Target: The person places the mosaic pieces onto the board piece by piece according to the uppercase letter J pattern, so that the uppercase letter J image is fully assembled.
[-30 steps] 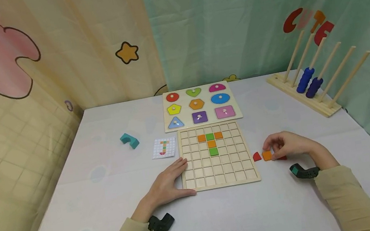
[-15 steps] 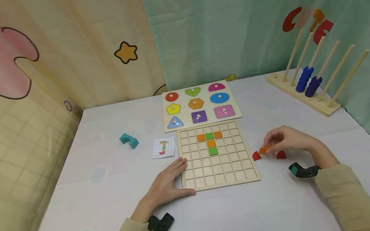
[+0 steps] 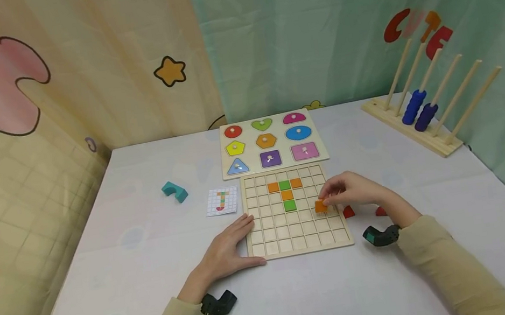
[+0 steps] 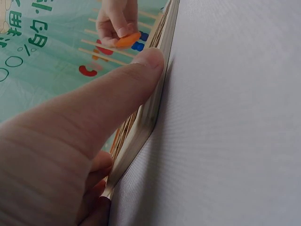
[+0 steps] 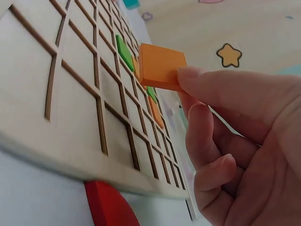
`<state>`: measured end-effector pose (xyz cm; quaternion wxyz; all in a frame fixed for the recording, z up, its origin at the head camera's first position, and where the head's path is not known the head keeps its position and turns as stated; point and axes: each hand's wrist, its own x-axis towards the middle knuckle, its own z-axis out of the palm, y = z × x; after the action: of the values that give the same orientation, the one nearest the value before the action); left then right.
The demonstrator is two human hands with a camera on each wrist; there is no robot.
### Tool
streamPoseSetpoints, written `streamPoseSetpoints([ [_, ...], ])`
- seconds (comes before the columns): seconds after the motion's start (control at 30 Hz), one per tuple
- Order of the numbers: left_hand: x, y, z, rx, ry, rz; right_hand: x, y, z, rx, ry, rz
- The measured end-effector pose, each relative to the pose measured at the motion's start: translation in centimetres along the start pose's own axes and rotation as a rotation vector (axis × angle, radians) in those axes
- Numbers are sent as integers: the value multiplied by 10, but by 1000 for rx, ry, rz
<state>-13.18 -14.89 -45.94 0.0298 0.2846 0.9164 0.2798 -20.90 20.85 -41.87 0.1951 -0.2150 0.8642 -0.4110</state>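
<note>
My right hand (image 3: 352,189) pinches an orange square tile (image 5: 162,66) between thumb and fingers. In the head view the tile is over the right part of a wooden grid board (image 3: 269,236); the right wrist view shows it raised above the grid. Orange and green tiles (image 3: 286,195) lie in the grid cells in a T shape. My left hand (image 3: 225,254) rests at the board's near left corner, fingers straight along its left side and thumb at the front edge (image 4: 150,108). Two red curved-edge pieces, one close by the board (image 3: 349,211) and one farther right (image 3: 380,211), lie on the table.
A pattern card (image 3: 222,201) lies left of the board, with a teal arch block (image 3: 175,192) beyond it. Behind the board is a knobbed shape puzzle (image 3: 254,168). A wooden peg stand (image 3: 449,147) with blue and purple beads stands at the back right.
My right hand has lifted the orange square tile off the table and carried it left over the board. The red pieces are left on the table. My left hand stays in place.
</note>
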Motion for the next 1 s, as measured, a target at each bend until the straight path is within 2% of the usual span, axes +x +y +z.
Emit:
streamPoseSetpoints([
  [0.43,0,-1,0,-2,6,9,36,-25,32,-31,-2,-75],
  [0.63,1,-1,1,-1,2,10,40,-29,41,-102,0,-52],
  [1.0,1,0,0,4,-3,5,39,-32,51,-127,16,-43],
])
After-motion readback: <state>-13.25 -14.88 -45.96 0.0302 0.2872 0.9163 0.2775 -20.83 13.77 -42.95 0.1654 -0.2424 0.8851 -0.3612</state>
